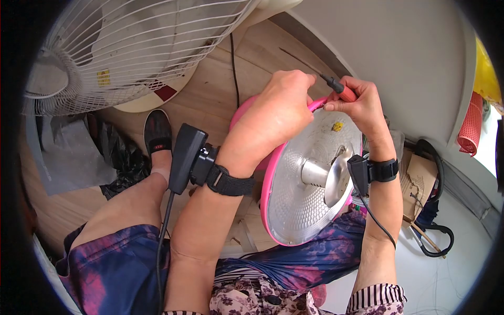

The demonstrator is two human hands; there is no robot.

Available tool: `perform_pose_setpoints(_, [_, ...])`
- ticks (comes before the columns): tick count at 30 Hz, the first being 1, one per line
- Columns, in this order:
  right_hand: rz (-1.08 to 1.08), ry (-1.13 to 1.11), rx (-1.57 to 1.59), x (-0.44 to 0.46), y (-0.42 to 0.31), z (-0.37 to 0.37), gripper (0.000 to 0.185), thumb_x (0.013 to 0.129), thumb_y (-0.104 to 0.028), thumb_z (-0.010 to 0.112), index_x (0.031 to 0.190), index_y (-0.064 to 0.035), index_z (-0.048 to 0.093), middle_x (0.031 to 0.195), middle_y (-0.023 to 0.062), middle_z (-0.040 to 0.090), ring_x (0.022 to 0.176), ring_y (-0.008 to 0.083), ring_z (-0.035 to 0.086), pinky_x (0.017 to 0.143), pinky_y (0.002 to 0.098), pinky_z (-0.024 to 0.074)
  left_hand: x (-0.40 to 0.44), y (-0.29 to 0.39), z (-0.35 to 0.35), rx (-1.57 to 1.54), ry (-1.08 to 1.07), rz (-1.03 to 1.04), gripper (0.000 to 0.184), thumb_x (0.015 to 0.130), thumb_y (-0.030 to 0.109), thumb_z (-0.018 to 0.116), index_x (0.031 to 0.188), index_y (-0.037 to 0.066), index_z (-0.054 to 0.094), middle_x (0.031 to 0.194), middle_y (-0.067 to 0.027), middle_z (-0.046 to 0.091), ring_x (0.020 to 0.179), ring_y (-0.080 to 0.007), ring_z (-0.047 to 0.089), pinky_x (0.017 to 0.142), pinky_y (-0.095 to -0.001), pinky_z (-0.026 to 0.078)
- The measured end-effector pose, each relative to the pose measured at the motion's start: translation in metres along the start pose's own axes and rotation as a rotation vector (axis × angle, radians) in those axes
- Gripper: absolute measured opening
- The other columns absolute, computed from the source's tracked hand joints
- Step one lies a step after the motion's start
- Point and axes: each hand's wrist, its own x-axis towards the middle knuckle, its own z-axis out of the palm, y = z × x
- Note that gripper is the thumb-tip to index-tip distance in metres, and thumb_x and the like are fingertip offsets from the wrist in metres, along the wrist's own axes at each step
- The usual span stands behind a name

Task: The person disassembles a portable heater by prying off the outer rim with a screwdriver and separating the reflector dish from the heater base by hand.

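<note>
so the right hand [365,102] has a red-handled screwdriver [346,93] tucked across it, fingers wrapped round the handle, and the thumb of that same grip is pressing on the top of the pink rim [270,181] of a heater reflector dish [294,210]. Left hand [289,89] is bent over at the rim too, just beside the right one, but its fingertips are mostly hidden so I can't tell if that grip is pinching anything

Dish sits right of centre in the frame, tilted up over the lap, most of it below both hands. Its long axis as seen here runs from the hands down toward lower left. The screwdriver's long axis goes the other way tbh: handle in the right hand, thin shaft angled to the upper left, tip past the rim and off it. So the right hand is nearer the tool, and both are right up at the rim. Big white fan [157,42] fills the upper left, black shoe [158,131] under it
</note>
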Motion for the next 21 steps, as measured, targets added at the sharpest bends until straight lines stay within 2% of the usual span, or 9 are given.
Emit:
perform_pose_setpoints(3, [-0.002, -0.001, 0.006, 0.001, 0.003, 0.001, 0.028, 0.062, -0.004, 0.084, 0.071, -0.0013, 0.058, 0.068, 0.0016, 0.063, 0.068, 0.0076, 0.057, 0.064, 0.0243, 0.0468, 0.0, 0.002, -0.001, 0.048, 0.012, 0.007, 0.06, 0.071, -0.01, 0.065, 0.127, -0.011, 0.046, 0.095, -0.0234, 0.068, 0.084, -0.0235, 0.068, 0.073, -0.0313, 0.054])
perform_pose_setpoints(6, [-0.006, -0.002, 0.007, -0.001, 0.002, 0.002, 0.029, 0.063, -0.004, 0.084, 0.074, -0.0013, 0.057, 0.07, 0.0012, 0.062, 0.069, 0.0076, 0.056, 0.064, 0.0245, 0.0465, 0.002, -0.008, 0.001, -0.056, -0.013, -0.014, 0.063, 0.071, -0.009, 0.065, 0.13, -0.011, 0.043, 0.095, -0.0237, 0.068, 0.085, -0.0238, 0.068, 0.072, -0.0314, 0.054])
perform_pose_setpoints(9, [-0.027, -0.039, 0.046, -0.001, 0.001, 0.002, 0.029, 0.064, -0.004, 0.083, 0.076, -0.001, 0.057, 0.071, 0.0016, 0.063, 0.07, 0.0079, 0.055, 0.065, 0.0246, 0.0465, 0.003, -0.004, 0.0, 0.016, -0.047, -0.03, 0.066, 0.072, -0.009, 0.065, 0.133, -0.01, 0.039, 0.097, -0.0236, 0.067, 0.085, -0.0226, 0.067, 0.072, -0.0304, 0.053])
perform_pose_setpoints(12, [-0.043, -0.089, 0.147, 0.003, 0.007, 0.002, 0.028, 0.066, -0.005, 0.082, 0.078, -0.0003, 0.058, 0.073, 0.0025, 0.064, 0.07, 0.008, 0.055, 0.066, 0.0246, 0.0467, 0.001, 0.002, -0.002, -0.061, -0.016, -0.106, 0.071, 0.073, -0.01, 0.064, 0.137, -0.009, 0.034, 0.099, -0.0233, 0.067, 0.084, -0.0205, 0.067, 0.072, -0.0287, 0.053])
perform_pose_setpoints(15, [-0.036, -0.114, 0.164, 0.005, 0.006, 0.002, 0.026, 0.067, -0.005, 0.081, 0.078, 0.0001, 0.058, 0.074, 0.0038, 0.065, 0.071, 0.0079, 0.055, 0.067, 0.0247, 0.0468, 0.003, 0.004, -0.004, -0.077, -0.073, -0.171, 0.076, 0.074, -0.01, 0.063, 0.141, -0.007, 0.028, 0.101, -0.0227, 0.067, 0.083, -0.0186, 0.067, 0.072, -0.0276, 0.053])
perform_pose_setpoints(18, [-0.032, -0.149, 0.131, 0.009, 0.006, 0.0, 0.026, 0.067, -0.006, 0.081, 0.078, 0.0005, 0.058, 0.075, 0.0051, 0.066, 0.071, 0.0077, 0.056, 0.068, 0.0247, 0.047, 0.005, -0.004, -0.001, -0.103, -0.068, -0.129, 0.078, 0.074, -0.01, 0.063, 0.143, -0.006, 0.025, 0.099, -0.0218, 0.067, 0.083, -0.018, 0.067, 0.073, -0.0275, 0.053])
perform_pose_setpoints(21, [-0.038, -0.16, 0.109, 0.013, 0.009, -0.001, 0.026, 0.067, -0.007, 0.081, 0.078, 0.001, 0.059, 0.076, 0.0051, 0.066, 0.071, 0.0072, 0.056, 0.067, 0.0245, 0.0468, 0.005, -0.005, -0.004, -0.118, -0.097, -0.131, 0.079, 0.074, -0.008, 0.064, 0.143, -0.006, 0.024, 0.097, -0.0197, 0.067, 0.08, -0.0168, 0.065, 0.068, -0.0274, 0.053])
